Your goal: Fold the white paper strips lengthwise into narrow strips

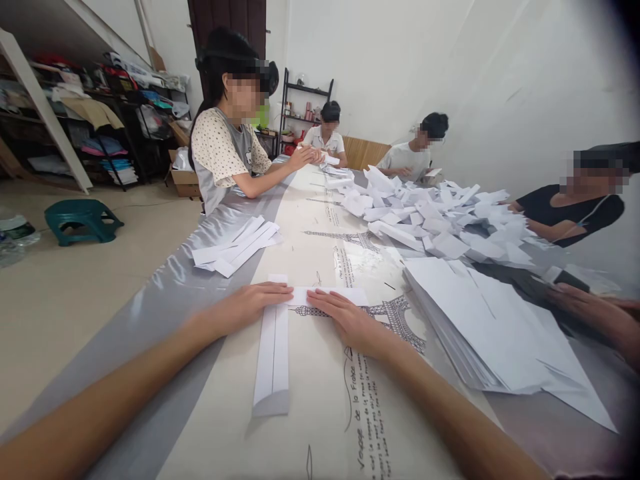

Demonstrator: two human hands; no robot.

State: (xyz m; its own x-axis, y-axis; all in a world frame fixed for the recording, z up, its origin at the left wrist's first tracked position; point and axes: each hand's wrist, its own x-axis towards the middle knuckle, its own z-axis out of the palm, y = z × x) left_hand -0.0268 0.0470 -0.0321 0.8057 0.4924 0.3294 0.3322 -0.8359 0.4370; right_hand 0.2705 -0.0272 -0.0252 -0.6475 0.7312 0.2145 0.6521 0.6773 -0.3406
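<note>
A folded white paper strip (356,295) lies crosswise on the printed tablecloth. My left hand (250,303) rests flat over its left end, fingers stretched out, at the spot where it meets a second strip. That second folded paper strip (273,367) runs lengthwise toward me, with a crease down its middle and a curled near end. Pressing on the middle of the crosswise strip is my right hand (353,325), fingers flat and extended. Beyond my left hand lies a loose pile of folded paper strips (237,247).
A thick stack of white paper sheets (465,320) lies right of my right arm. Behind it spreads a big heap of folded paper (425,213). Several people sit around the table, one person's hand (595,313) near the stack. A green stool (83,217) stands left on the floor.
</note>
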